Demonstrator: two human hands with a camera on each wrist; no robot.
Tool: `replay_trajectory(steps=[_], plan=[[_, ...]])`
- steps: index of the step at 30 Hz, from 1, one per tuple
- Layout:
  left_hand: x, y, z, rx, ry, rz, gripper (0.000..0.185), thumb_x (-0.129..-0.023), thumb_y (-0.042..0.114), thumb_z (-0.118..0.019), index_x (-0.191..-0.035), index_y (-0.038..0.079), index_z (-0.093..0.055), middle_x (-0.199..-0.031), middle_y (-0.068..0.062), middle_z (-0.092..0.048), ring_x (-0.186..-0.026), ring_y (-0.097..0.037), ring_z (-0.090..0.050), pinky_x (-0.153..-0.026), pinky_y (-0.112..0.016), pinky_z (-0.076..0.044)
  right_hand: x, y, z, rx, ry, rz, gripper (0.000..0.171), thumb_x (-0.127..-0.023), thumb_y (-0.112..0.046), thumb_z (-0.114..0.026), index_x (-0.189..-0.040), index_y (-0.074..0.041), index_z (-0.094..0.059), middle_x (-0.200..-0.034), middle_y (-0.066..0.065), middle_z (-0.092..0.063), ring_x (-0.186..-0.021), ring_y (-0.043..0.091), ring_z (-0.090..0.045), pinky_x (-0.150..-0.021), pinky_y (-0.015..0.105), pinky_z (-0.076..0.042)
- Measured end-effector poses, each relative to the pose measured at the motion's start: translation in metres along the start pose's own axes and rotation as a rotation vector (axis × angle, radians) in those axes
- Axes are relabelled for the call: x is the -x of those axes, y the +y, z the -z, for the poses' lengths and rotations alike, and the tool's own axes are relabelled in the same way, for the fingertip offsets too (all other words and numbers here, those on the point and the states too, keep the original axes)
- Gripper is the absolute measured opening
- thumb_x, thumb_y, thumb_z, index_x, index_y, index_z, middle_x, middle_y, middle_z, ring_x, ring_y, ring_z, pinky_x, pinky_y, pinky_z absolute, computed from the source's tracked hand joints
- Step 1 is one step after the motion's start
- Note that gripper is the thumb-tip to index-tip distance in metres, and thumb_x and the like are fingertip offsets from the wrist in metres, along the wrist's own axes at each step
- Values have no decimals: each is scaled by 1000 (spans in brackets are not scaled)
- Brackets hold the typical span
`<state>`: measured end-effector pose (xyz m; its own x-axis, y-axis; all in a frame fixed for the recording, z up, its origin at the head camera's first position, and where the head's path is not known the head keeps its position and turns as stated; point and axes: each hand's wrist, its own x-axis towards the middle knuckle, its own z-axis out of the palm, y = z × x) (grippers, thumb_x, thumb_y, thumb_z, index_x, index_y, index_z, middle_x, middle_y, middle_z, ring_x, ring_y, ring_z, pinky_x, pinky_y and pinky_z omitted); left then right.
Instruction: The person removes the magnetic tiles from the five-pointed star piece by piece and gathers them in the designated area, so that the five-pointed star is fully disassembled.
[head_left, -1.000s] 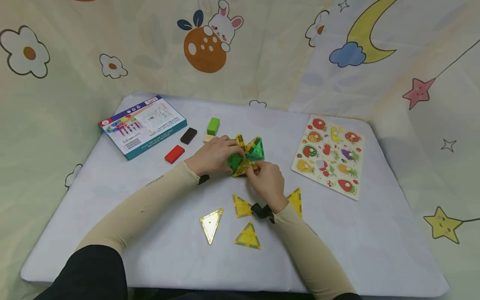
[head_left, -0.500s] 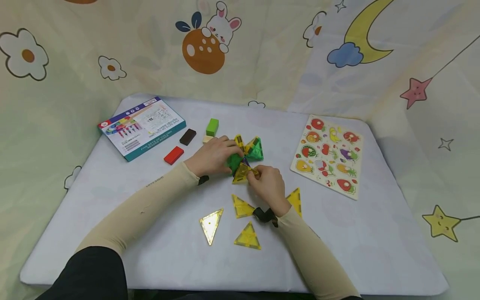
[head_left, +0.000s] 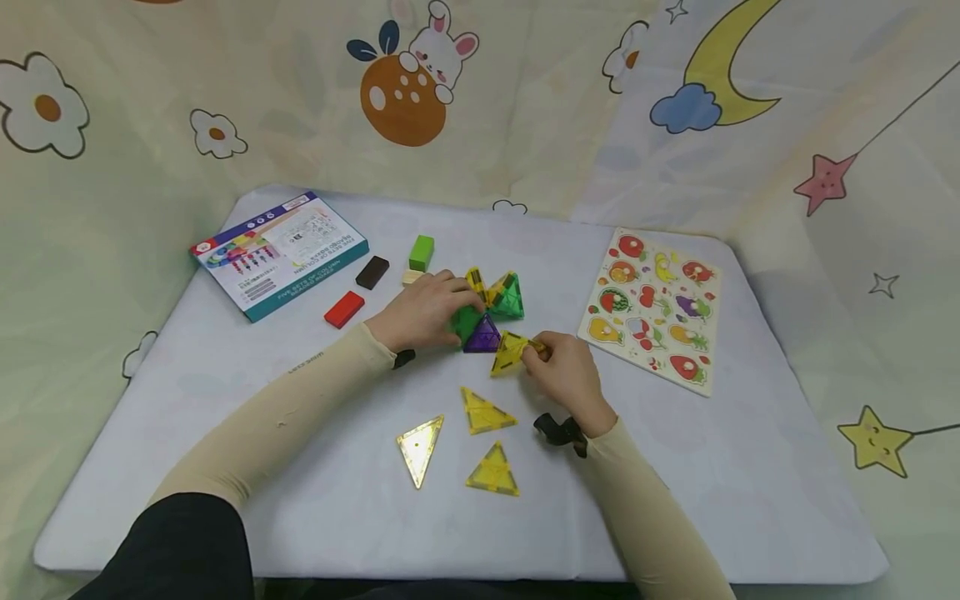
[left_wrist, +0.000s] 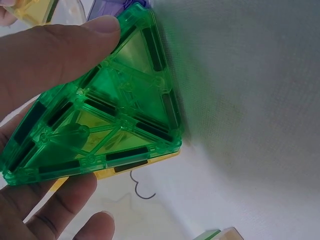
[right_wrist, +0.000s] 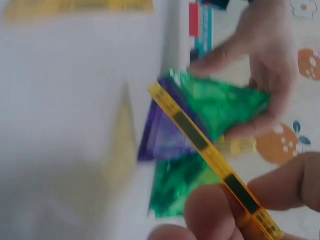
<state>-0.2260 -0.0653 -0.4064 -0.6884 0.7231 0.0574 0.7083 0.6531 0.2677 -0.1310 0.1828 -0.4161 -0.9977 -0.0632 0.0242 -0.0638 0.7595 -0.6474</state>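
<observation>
My left hand (head_left: 427,310) grips a green translucent triangular magnetic tile (left_wrist: 142,85), thumb on one face and fingers on the other in the left wrist view. The green tile belongs to a cluster, with a purple triangular tile (head_left: 482,335) beside it and another green tile (head_left: 510,298) and yellow tiles (head_left: 474,282) behind. Between thumb and fingers, my right hand (head_left: 572,375) pinches a yellow triangular magnetic tile (head_left: 510,354), apart from the cluster. The right wrist view shows this held tile (right_wrist: 195,137) edge-on, in front of the purple and green ones.
Nearer me lie loose yellow triangular tiles (head_left: 486,412), (head_left: 493,472) and a shiny one (head_left: 420,450). Red (head_left: 345,309), black (head_left: 372,272) and green (head_left: 422,252) blocks lie left of the cluster. A flat box (head_left: 281,254) sits back left, a fruit board (head_left: 652,310) to the right.
My right hand has drawn the yellow tile rightward, away from the cluster, and the purple tile has come into view. My left hand keeps its grip in place.
</observation>
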Motion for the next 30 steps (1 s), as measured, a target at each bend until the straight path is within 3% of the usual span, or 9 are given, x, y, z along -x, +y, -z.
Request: replay_trajectory(steps=[9,13,18,24,30], plan=[[0,-1,0,17,0,-14,55,-79,26,-92,-128,24,-69,-141,-3,-65,-126,-28,-55,-108,-46,-48,-12,37,30,36,-229,-76,25,-91,-23,-58,-89,-5,-75,-62,2,-63,-51,13,-52,-49,26,-43],[0,-2,-1,25,7,-22,55,-78,25,-93,-128,24,-70,-140,-3,-65,-127,-29,-56,-108,-47,-48,-18,44,36,97,-307,-81,27,-93,-25,-59,-94,-3,-75,-59,2,-60,-51,14,-52,-51,26,-45],[0,-2,-1,31,10,-30,55,-78,25,-93,-128,24,-69,-141,-3,-65,-127,-29,-56,-108,-47,-48,-21,42,33,202,-314,-159,29,-97,-33,-65,-106,-5,-72,-65,2,-64,-56,15,-55,-53,26,-43],[0,-2,0,28,13,-32,56,-77,26,-93,-128,23,-69,-140,-3,-65,-126,-28,-56,-108,-46,-48,-21,34,30,240,-281,-208,35,-97,-36,-70,-116,-7,-67,-67,3,-61,-59,17,-54,-51,26,-40],[2,-3,4,36,2,-22,60,-78,29,-93,-132,24,-67,-144,-3,-63,-130,-28,-54,-113,-47,-46,-28,26,25,205,-215,-125,33,-97,-35,-72,-115,-8,-69,-83,8,-70,-66,19,-58,-57,28,-44]])
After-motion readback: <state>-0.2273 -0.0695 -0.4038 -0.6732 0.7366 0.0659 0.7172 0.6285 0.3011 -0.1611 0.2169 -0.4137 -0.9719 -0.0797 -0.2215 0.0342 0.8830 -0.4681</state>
